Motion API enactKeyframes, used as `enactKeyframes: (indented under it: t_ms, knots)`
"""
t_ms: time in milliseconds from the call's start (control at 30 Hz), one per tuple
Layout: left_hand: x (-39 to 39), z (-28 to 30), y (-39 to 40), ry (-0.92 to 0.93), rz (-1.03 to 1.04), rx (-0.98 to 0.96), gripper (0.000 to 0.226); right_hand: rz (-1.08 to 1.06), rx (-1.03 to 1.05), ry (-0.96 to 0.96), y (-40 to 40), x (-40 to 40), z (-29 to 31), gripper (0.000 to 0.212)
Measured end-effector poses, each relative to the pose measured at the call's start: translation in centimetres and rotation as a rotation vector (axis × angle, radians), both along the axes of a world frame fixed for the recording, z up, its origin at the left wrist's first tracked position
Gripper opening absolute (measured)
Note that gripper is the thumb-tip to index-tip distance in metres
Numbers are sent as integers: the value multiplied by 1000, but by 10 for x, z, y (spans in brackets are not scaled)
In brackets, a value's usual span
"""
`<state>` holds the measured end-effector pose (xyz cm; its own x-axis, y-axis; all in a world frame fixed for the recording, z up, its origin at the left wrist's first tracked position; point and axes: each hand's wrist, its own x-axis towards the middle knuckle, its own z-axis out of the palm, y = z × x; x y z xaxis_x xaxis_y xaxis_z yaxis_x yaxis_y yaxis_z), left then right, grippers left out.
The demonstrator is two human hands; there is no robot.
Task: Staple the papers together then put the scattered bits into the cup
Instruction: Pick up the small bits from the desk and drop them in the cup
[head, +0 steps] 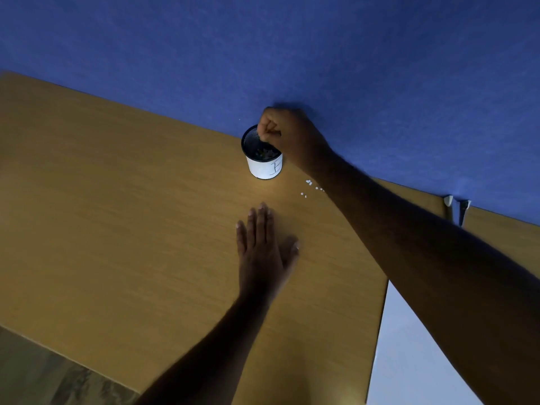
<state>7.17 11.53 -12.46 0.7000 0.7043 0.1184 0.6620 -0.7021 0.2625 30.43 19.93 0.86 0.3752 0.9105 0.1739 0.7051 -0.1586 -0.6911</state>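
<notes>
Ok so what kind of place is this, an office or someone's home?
Probably an office or study desk, though little shows. A tan wood-grain desktop meets a blue felt-like partition wall, and a black mesh cup with a white paper label stands there, like a desk pen holder.

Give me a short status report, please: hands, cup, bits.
Right hand bunched over cup, contents unseen. Left hand flat on table. Few white bits beside cup. Nothing in the way.

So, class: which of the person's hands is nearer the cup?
Right. The right hand is bunched just above the cup, at its rim. The left hand lies flat on the table, well short of it.
</notes>
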Motion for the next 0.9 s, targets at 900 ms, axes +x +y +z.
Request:
enactKeyframes:
  t_ms: [900]
  knots:
    - [0, 2, 0, 14, 0, -13, 90, -220, 89, -26, -87, 18, -21, 22]
